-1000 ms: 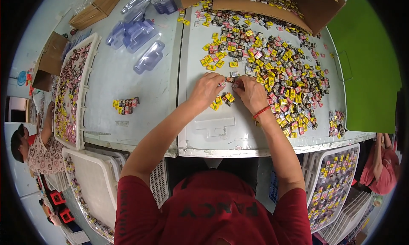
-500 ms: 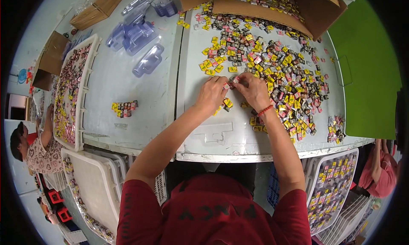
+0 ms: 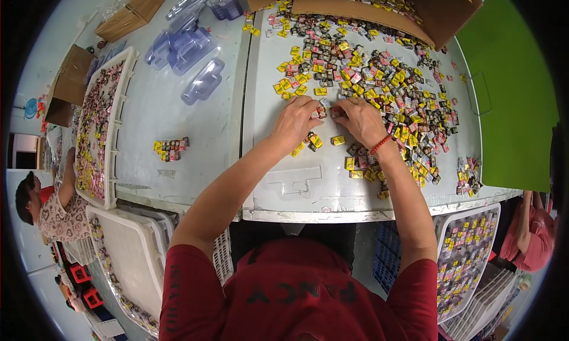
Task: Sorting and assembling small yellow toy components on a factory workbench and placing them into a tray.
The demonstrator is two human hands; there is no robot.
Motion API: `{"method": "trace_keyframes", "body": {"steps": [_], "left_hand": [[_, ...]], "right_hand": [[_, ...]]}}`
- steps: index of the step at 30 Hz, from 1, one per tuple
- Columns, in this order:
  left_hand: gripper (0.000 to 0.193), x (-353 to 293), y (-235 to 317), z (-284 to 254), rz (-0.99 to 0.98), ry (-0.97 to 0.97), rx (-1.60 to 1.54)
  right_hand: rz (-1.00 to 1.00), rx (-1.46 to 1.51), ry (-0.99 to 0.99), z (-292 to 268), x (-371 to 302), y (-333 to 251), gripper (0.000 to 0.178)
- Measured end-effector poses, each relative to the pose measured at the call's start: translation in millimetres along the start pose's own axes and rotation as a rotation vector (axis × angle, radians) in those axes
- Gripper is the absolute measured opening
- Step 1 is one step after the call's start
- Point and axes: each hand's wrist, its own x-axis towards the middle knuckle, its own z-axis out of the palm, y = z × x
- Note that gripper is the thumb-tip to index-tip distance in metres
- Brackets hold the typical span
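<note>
My left hand is closed on a few small boxy packets, pink and black, pinched between thumb and fingers just above the white table. Facing it, my right hand, with a red bead bracelet at its wrist, pinches a pink and dark packet. A narrow gap separates the two hands' packets. Below my left hand lie some yellow and black packets, partly hidden by it. A single yellow packet lies between the hands, toward me. The large loose pile of packets spreads beyond and beside my right hand.
A cardboard box spills packets at the back. Clear plastic trays and a small packet block sit on the left table. White crates hold packets. A clear flat piece lies near the front edge. Other people stand at both sides.
My right hand has moved right and slightly toward me, away from my left hand, with a packet in its fingers. The lone yellow packet between the hands now shows fully.
</note>
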Motion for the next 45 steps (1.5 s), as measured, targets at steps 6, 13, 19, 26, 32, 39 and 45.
{"method": "trace_keyframes", "body": {"steps": [6, 13, 19, 26, 32, 39, 45], "left_hand": [[0.041, -3.0, 2.1, 3.4, -0.064, 0.035, 0.018], [0.038, -2.4, 12.0, 8.3, -0.017, 0.123, 0.004], [0.030, 2.2, 0.4, 15.3, -0.041, 0.143, 0.042], [0.034, 3.2, -8.7, 3.5, -0.066, 0.126, 0.030], [0.036, 13.2, -20.3, -4.6, -0.042, -0.014, -0.022], [0.028, 7.3, -17.7, -6.8, -0.059, -0.010, -0.019], [0.041, -0.7, -24.5, -14.4, -0.014, 0.061, -0.006]], "right_hand": [[0.015, -0.083, -0.060, -7.1, 13.6, 2.0, 0.034], [-0.036, -0.138, -0.050, 0.6, 20.8, 8.7, 0.028], [-0.071, -0.193, -0.050, 3.0, 32.7, 5.6, 0.025], [-0.140, -0.157, 0.006, 11.8, 27.5, 3.7, 0.031], [-0.128, -0.172, 0.030, 15.0, 27.6, 0.3, 0.038], [-0.103, -0.207, -0.001, 16.0, 32.5, -1.1, 0.034], [-0.069, -0.098, -0.164, 2.7, 31.3, 1.4, 0.039]]}}
